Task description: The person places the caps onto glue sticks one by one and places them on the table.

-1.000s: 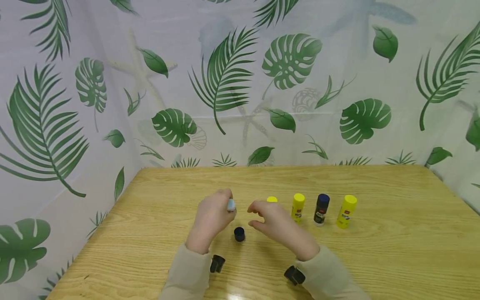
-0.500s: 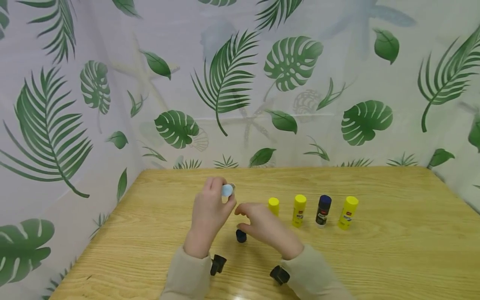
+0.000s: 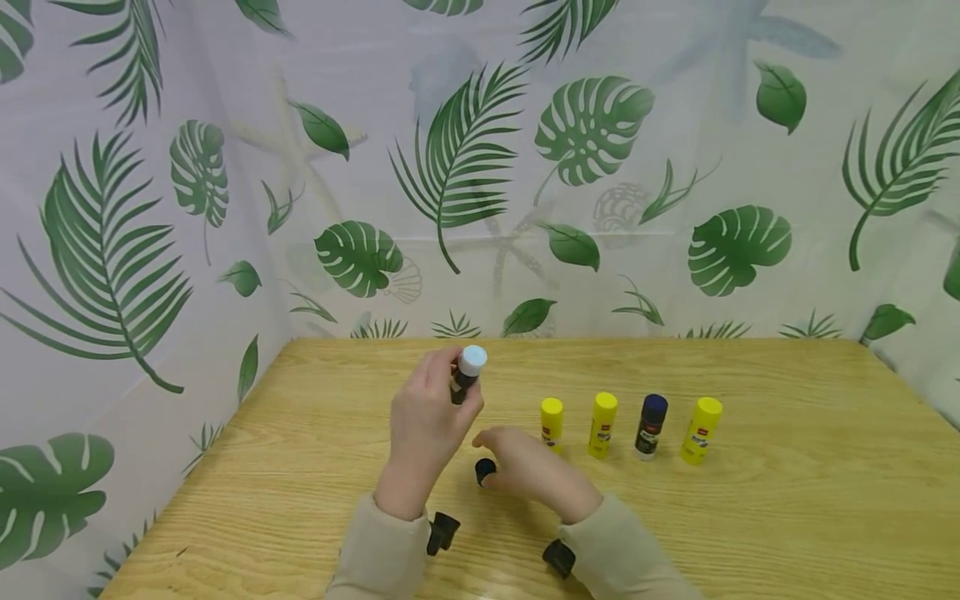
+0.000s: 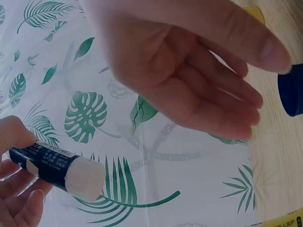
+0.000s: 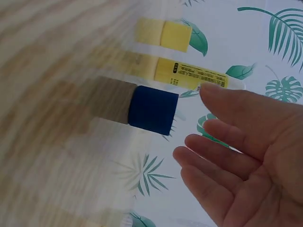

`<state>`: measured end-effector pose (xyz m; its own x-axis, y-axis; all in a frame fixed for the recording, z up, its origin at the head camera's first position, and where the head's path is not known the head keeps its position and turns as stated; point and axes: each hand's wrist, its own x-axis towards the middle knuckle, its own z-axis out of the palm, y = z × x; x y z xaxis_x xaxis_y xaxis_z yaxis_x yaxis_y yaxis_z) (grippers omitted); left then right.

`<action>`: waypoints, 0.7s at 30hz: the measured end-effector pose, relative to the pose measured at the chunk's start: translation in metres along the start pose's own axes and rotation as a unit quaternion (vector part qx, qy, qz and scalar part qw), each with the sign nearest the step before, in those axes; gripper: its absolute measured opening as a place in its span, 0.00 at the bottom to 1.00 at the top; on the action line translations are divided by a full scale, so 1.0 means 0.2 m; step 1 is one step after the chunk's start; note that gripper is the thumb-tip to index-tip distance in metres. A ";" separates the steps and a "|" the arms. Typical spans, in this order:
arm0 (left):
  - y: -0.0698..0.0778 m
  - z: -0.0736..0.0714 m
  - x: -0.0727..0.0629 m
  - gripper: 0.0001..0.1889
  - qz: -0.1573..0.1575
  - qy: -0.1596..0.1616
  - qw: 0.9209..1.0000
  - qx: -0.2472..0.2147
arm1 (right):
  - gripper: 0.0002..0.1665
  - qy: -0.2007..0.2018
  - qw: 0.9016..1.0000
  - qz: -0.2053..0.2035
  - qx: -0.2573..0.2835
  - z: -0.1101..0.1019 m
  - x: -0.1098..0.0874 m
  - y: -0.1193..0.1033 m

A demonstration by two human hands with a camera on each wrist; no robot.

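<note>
My left hand (image 3: 431, 417) grips a dark-labelled glue stick (image 3: 463, 379), raised off the table with its white end up. The same glue stick (image 4: 57, 168) shows more of its printed label in the left wrist view. A dark blue cap (image 3: 485, 472) stands on the table between my hands, seen closer as the blue cap (image 5: 153, 109) in the right wrist view. My right hand (image 3: 536, 475) is beside this cap, its fingers (image 5: 213, 165) loosely bent with nothing held; a gap shows between hand and cap there.
To the right stand yellow glue sticks (image 3: 602, 427) and one with a blue cap (image 3: 651, 427), in a row. The right wrist view also has a yellow cap (image 5: 176, 35) and a yellow stick (image 5: 189, 74) behind the blue cap. Patterned cloth (image 3: 480, 167) rises behind the table (image 3: 787, 517).
My left hand has lifted the glue stick and turned it so its dark label shows from the head view. My right hand has moved left and down to the blue cap.
</note>
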<state>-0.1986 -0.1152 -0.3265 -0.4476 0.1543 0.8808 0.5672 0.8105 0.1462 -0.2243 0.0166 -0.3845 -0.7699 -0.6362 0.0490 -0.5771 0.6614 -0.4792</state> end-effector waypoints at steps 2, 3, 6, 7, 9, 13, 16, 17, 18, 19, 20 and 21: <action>0.00 0.00 0.00 0.15 0.005 0.001 1.000 -0.003 | 0.24 -0.011 1.000 0.006 0.002 0.01 0.00 0.00; 0.00 0.00 0.00 0.15 0.007 0.000 1.000 -0.005 | 0.25 -0.015 1.000 0.008 0.001 0.01 0.00 0.01; 0.00 0.00 0.00 0.13 0.009 -0.003 1.000 -0.013 | 0.24 -0.027 1.000 0.004 -0.009 0.02 -0.01 0.01; 0.01 0.00 -0.01 0.13 0.008 -0.004 1.000 -0.016 | 0.23 -0.030 0.999 -0.001 -0.012 0.03 -0.02 0.01; 0.01 0.00 -0.01 0.13 0.005 -0.009 1.000 -0.026 | 0.22 -0.035 0.999 -0.013 -0.022 0.04 -0.02 0.02; 0.01 0.01 -0.01 0.13 0.000 -0.020 0.999 -0.048 | 0.21 -0.037 0.998 -0.032 -0.036 0.05 -0.02 0.02; 0.02 0.00 -0.01 0.15 -0.001 -0.031 0.998 -0.057 | 0.21 -0.038 0.998 -0.040 -0.038 0.05 -0.02 0.03; 0.02 0.00 -0.01 0.16 0.000 -0.035 0.998 -0.057 | 0.20 -0.038 0.998 -0.045 -0.038 0.06 -0.02 0.03; 0.02 0.00 -0.01 0.16 0.001 -0.039 0.998 -0.057 | 0.20 -0.037 0.997 -0.049 -0.036 0.06 -0.02 0.03; 0.02 0.00 -0.01 0.16 0.003 -0.042 0.997 -0.057 | 0.19 -0.038 0.997 -0.050 -0.035 0.06 -0.02 0.03; 0.02 0.00 -0.01 0.16 0.004 -0.044 0.997 -0.056 | 0.18 -0.039 0.997 -0.052 -0.034 0.06 -0.02 0.03; 0.02 0.00 -0.01 0.16 0.006 -0.047 0.997 -0.055 | 0.17 -0.040 0.997 -0.053 -0.034 0.05 -0.02 0.03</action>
<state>-0.1950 -0.1117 -0.3278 -0.4995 0.2198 0.8379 0.6429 0.7424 0.1885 -0.2214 0.0191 -0.3969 -0.6816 -0.7313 0.0244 -0.6726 0.6131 -0.4144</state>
